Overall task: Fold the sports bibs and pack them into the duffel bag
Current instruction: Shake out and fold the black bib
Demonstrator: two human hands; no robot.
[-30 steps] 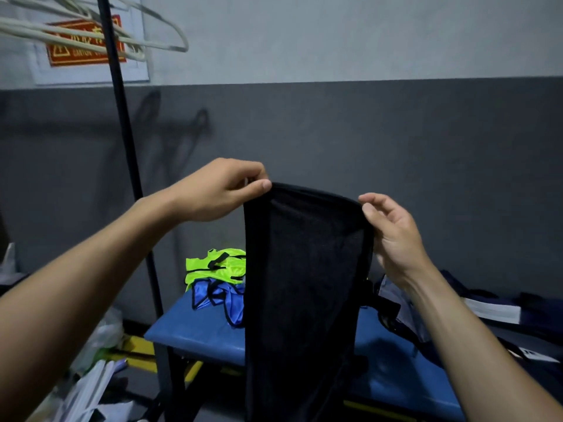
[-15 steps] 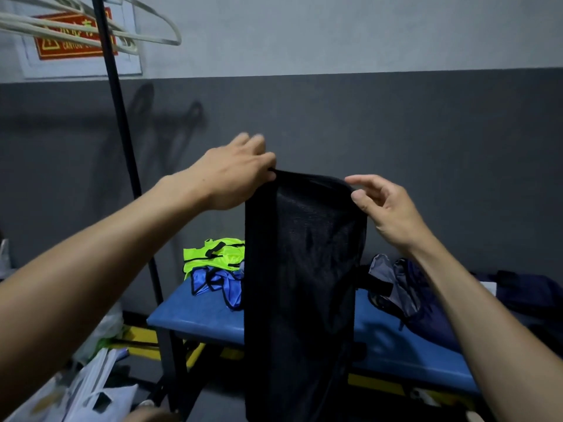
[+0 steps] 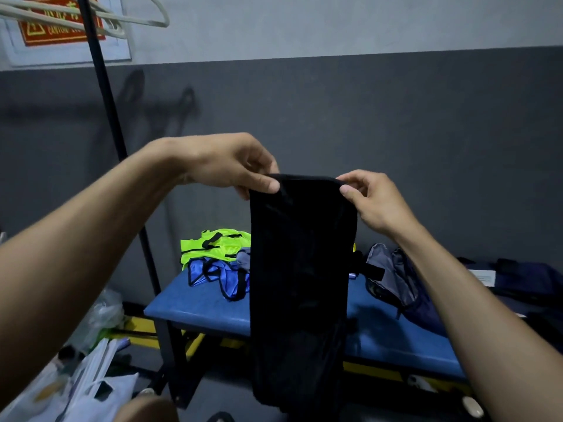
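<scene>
A black mesh bib (image 3: 300, 269) hangs in front of me as a long narrow strip, folded lengthwise. My left hand (image 3: 227, 166) pinches its top left corner and my right hand (image 3: 373, 202) pinches the top right corner. Behind it, a neon yellow bib (image 3: 210, 243) and a blue bib (image 3: 219, 275) lie in a heap on the blue bench (image 3: 198, 312). The dark blue duffel bag (image 3: 405, 281) sits open on the bench to the right, partly hidden by my right forearm.
A black pole (image 3: 112, 123) of a clothes rack rises at the left, with white hangers (image 3: 91, 16) at the top. Plastic bags and papers (image 3: 88, 379) lie on the floor at lower left. A grey wall stands close behind the bench.
Both hands have lowered a little and come closer together, so the black bib's top edge is narrower. My left hand went from fingers laid over the edge to a pinch.
</scene>
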